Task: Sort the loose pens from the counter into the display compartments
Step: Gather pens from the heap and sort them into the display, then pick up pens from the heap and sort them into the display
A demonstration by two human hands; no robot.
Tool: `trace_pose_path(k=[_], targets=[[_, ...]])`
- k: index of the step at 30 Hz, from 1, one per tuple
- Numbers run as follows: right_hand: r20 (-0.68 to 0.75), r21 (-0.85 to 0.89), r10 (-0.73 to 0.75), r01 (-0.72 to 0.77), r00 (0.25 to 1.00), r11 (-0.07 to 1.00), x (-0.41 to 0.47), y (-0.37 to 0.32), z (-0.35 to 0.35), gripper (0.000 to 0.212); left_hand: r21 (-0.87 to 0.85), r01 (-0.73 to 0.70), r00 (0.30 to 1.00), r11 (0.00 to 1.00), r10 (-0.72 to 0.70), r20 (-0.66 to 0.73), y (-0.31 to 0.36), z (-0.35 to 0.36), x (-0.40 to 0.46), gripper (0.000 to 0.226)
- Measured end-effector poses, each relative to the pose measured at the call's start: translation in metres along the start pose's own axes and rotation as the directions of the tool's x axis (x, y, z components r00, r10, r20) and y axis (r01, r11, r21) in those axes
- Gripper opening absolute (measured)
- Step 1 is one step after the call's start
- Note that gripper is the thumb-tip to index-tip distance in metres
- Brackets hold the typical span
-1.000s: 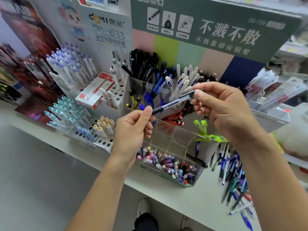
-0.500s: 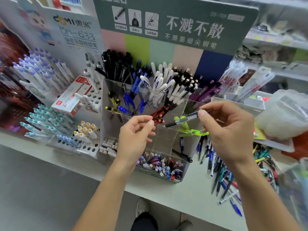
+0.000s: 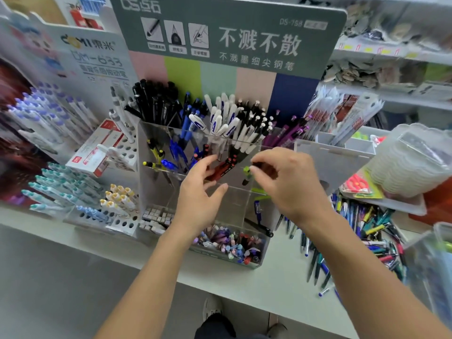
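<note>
**Two hands raised at the clear pen display**

Two bare hands hover in front of the clear acrylic display stand [image 3: 144, 152] with tiered compartments. The left hand [image 3: 198, 189] is held up with relaxed, spread fingers [image 3: 208, 160] that grasp nothing; its fingertips reach toward the compartment of dark red pens [image 3: 221, 171]. The right hand [image 3: 286, 182] has its fingers [image 3: 263, 157] curled inward, and a small dark tip [image 3: 258, 165] shows at the thumb and forefinger. It looks like a pinched pen, but blur keeps me from telling for sure.

Just below the right fingertips stands a lime-green pen [image 3: 247, 173] in a middle compartment. The back row holds black pens [image 3: 156, 101], blue pens [image 3: 187, 126], and white capped pens with blue labels [image 3: 220, 118]. The lowest front tray holds pastel-capped pens [image 3: 230, 243].

The loose pens [image 3: 367, 231] to be sorted lie in a mixed pile on the pale tabletop [image 3: 269, 285], to the right of the stand and beneath the right forearm. A few more lie apart near the tabletop's front edge.

To the left of the stand, a white rack with round holes [image 3: 122, 223] carries teal-capped pens [image 3: 56, 182], and a red and white box [image 3: 97, 152] lies on a rack behind it. A grey-green sign with white Chinese lettering [image 3: 244, 42] rises behind the display.
</note>
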State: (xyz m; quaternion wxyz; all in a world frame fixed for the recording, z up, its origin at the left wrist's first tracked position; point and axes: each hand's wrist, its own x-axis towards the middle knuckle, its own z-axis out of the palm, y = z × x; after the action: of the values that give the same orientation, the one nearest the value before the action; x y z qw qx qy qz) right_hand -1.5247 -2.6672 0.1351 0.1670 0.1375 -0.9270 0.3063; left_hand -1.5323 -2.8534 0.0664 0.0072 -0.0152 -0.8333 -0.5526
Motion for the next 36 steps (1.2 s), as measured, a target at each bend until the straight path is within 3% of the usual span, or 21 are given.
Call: trace_pose_path(k=[2, 6, 9, 14, 17, 20, 24, 30, 36], targets=[[-0.027, -0.066, -0.02, 0.018, 0.999, 0.998, 0.001, 0.005, 0.005, 0.007, 0.151, -0.019, 0.992, 0.988, 0.037, -0.118, 0.001, 0.005, 0.007, 0.061], [-0.159, -0.023, 0.134, -0.14, 0.978, 0.99, 0.0, 0.024, -0.008, 0.007, 0.371, 0.039, 0.969, 0.928, 0.055, -0.239, 0.015, 0.019, 0.022, 0.045], [-0.143, 0.033, 0.199, -0.197, 0.969, 0.98, -0.004, 0.026, -0.013, 0.006, 0.336, 0.087, 0.93, 0.938, 0.044, -0.364, 0.017, 0.022, 0.029, 0.025], [-0.079, 0.113, 0.141, -0.132, 0.987, 0.985, 0.005, 0.003, -0.008, 0.005, 0.163, 0.158, 0.838, 0.974, -0.045, -0.543, 0.007, 0.008, 0.027, 0.034], [0.079, 0.041, 0.081, -0.085, 0.994, 0.996, 0.027, -0.015, 0.006, 0.01, 0.11, 0.142, 0.832, 0.984, -0.058, -0.552, 0.005, 0.004, 0.025, 0.041], [0.303, -0.096, 0.153, -0.13, 0.94, 0.987, 0.049, -0.025, 0.018, 0.012, 0.062, 0.132, 0.842, 0.989, -0.079, -0.533, -0.001, 0.0, 0.024, 0.039], [0.43, -0.227, 0.246, -0.16, 0.869, 0.961, 0.061, -0.025, 0.029, 0.011, -0.05, 0.112, 0.86, 0.993, -0.122, -0.496, -0.012, -0.004, 0.017, 0.033], [0.312, -0.203, 0.31, -0.256, 0.898, 0.945, 0.044, -0.019, 0.04, 0.016, -0.177, 0.073, 0.886, 0.981, -0.145, -0.44, -0.023, -0.002, 0.007, 0.01], [0.233, -0.003, 0.238, -0.244, 0.943, 0.97, 0.032, -0.01, 0.027, 0.038, -0.177, 0.064, 0.901, 0.982, -0.132, -0.413, -0.02, 0.004, 0.0, 0.012]])
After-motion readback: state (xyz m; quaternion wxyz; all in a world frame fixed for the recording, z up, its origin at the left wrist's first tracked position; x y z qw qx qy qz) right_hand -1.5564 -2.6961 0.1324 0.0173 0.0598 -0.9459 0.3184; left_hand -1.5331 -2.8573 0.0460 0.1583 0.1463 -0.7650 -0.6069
